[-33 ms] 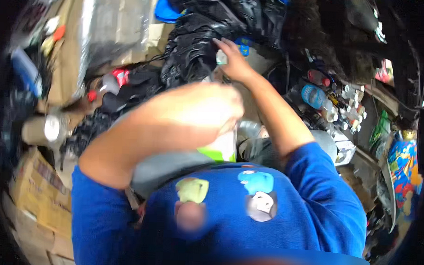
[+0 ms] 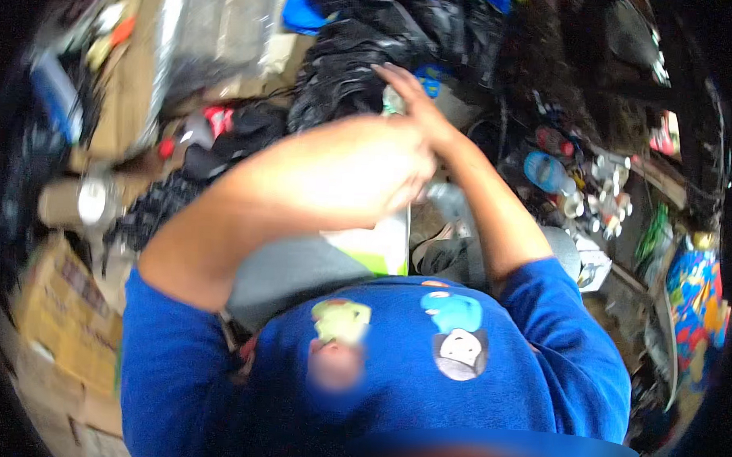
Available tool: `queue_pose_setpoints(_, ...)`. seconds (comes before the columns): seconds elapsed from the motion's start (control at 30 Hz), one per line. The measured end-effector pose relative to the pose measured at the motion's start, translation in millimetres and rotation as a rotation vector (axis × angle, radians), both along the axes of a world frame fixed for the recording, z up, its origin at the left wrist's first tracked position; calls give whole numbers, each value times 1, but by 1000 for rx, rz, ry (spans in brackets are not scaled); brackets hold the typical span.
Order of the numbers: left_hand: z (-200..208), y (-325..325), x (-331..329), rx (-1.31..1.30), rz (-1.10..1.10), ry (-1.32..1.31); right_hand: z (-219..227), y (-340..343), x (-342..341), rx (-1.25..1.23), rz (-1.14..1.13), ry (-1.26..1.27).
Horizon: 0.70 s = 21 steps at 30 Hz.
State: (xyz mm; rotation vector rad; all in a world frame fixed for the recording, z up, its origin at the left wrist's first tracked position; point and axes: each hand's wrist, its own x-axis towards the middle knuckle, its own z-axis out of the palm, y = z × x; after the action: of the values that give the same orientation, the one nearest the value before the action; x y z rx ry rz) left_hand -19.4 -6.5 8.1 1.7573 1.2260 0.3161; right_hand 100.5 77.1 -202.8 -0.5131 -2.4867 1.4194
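My left hand (image 2: 402, 167), blurred by motion, crosses in front of me with its fingers curled. Against its fingertips is a clear plastic bottle (image 2: 449, 202), which the hand seems to grip, though the contact is partly hidden. Just beyond, my right hand (image 2: 425, 114) has its fingers stretched toward a large black plastic bag (image 2: 343, 75). A small pale green and white item (image 2: 393, 100) shows beside those fingers; I cannot tell whether they touch it. Below my left hand, between my legs, stands a white and green object (image 2: 388, 244), partly covered by my arm.
Several bottles (image 2: 549, 172) lie heaped to the right, near a bright patterned sack (image 2: 695, 280). To the left are a bottle with a red cap and label (image 2: 196, 131), a pale cylindrical container (image 2: 93, 201) and a cardboard box (image 2: 77, 319). Flattened cardboard (image 2: 133, 83) leans behind.
My left hand has moved slightly up and right, closer to my right wrist, and the clear bottle has shifted with it. My right hand remains stretched out by the black bag.
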Motion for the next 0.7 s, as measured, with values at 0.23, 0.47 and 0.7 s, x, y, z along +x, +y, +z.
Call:
queue_pose_setpoints(0.23,-1,28,-48,412,506,167,71,-14,4,-477,-89,-75)
queue_pose_setpoints(0.47,117,-139,-129,-69,989,160,56,-3,-9,-1149,-425,-44)
queue_pose_setpoints(0.7,30,-304,-85,11,1387,670,71,-1,-15,-1318,-340,-38)
